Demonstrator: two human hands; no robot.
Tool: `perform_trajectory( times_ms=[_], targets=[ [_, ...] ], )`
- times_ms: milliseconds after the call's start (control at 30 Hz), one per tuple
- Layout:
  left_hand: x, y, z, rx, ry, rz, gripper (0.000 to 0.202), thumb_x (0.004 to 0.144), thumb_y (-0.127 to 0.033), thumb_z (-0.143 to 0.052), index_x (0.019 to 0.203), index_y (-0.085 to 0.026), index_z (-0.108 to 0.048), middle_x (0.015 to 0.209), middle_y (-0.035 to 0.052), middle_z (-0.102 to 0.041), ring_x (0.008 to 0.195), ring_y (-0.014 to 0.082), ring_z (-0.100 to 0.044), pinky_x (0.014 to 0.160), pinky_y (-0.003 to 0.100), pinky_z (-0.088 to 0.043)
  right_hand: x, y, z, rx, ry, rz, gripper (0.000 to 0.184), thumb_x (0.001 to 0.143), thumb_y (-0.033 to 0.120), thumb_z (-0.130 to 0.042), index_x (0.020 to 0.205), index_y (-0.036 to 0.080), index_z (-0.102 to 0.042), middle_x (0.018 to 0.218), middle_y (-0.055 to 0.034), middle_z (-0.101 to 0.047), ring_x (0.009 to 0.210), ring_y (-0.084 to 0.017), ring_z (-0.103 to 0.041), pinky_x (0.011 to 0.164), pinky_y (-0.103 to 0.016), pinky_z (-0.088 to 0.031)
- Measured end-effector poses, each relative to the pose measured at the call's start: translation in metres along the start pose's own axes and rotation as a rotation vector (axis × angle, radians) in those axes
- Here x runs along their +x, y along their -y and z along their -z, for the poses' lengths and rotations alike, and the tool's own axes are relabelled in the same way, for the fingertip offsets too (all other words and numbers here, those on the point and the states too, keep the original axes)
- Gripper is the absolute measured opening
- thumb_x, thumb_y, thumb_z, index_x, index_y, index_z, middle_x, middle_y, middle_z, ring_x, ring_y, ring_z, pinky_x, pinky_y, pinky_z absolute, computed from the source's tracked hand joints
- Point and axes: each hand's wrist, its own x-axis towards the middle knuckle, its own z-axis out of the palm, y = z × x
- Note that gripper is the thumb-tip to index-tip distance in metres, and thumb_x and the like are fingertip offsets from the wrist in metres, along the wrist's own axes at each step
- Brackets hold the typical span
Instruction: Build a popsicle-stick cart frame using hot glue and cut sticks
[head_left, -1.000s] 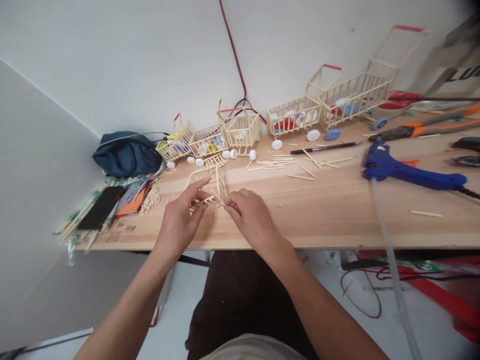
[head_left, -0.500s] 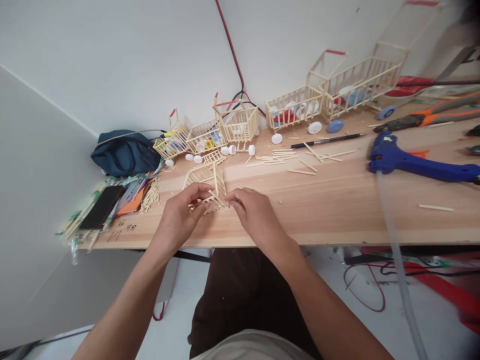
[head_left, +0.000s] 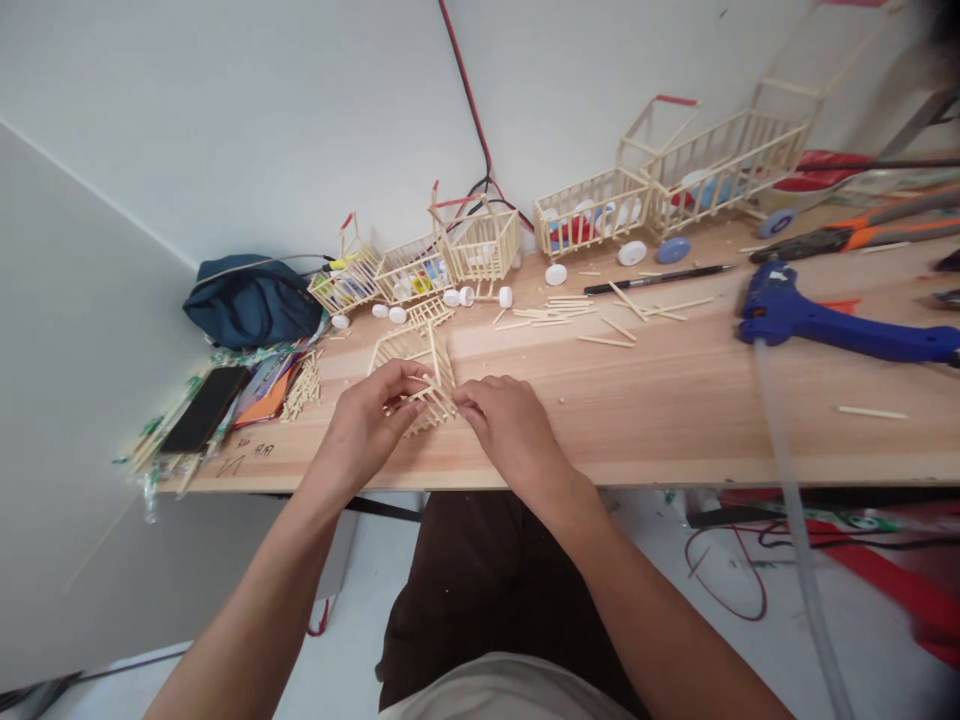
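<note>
Near the table's front edge is a small frame of pale wooden sticks [head_left: 437, 350], a basket-like lattice. My left hand [head_left: 379, 405] grips its near side, thumb and fingers closed on the sticks. At the lattice's right corner, my right hand [head_left: 506, 410] has thumb and forefinger pinched together; whatever lies between them is too small to make out. Behind the frame lies a flat stick grid [head_left: 430, 313]. Loose cut sticks [head_left: 562, 310] are scattered to the right of it, by a black pen [head_left: 660, 280].
Several stick-built miniature carts [head_left: 589, 215] with bottle-cap wheels line the wall. A blue glue gun [head_left: 840, 325] lies right, its clear glue stick [head_left: 795, 510] reaching past the edge, with pliers [head_left: 825, 238] behind. Left are a blue pouch [head_left: 251, 305], a phone [head_left: 204, 410] and a stick pile [head_left: 302, 387].
Both hands keep nearly the same place at the stick frame. The near lattice seems tilted slightly differently between my fingers, and the whole view has shifted a little.
</note>
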Motion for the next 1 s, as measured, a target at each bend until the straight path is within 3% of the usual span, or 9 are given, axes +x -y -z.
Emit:
perform_trajectory(
  times_ms=[200, 600, 1000],
  targets=[
    [-0.001, -0.002, -0.004, -0.008, 0.0, -0.02, 0.028, 0.083, -0.023, -0.059, 0.11, -0.019, -0.057, 0.099, 0.0049, -0.069, 0.093, 0.0176, -0.066, 0.076, 0.026, -0.047, 0.0, 0.002, -0.001, 0.008, -0.003, 0.021, 0.008, 0.09, 0.021, -0.06, 0.09, 0.021, -0.068, 0.088, -0.0032, -0.07, 0.084, -0.02, -0.059, 0.075, -0.03, -0.033],
    [-0.005, -0.011, -0.004, 0.258, -0.13, -0.071, 0.017, 0.083, -0.024, -0.058, 0.099, -0.02, -0.064, 0.093, 0.0018, -0.071, 0.083, 0.0163, -0.065, 0.077, 0.026, -0.048, 0.002, 0.005, 0.003, -0.029, 0.033, 0.009, 0.011, 0.093, 0.025, -0.057, 0.092, 0.02, -0.067, 0.091, -0.0059, -0.069, 0.087, -0.022, -0.058, 0.074, -0.032, -0.032],
    [-0.006, -0.003, -0.007, 0.143, -0.09, -0.068, 0.014, 0.083, -0.024, -0.058, 0.097, -0.021, -0.059, 0.093, 0.0021, -0.07, 0.089, 0.0177, -0.066, 0.077, 0.026, -0.048, 0.002, 0.006, 0.001, -0.03, 0.041, 0.008, 0.01, 0.093, 0.024, -0.057, 0.09, 0.02, -0.066, 0.09, -0.0051, -0.068, 0.086, -0.02, -0.057, 0.074, -0.03, -0.031]
  ],
)
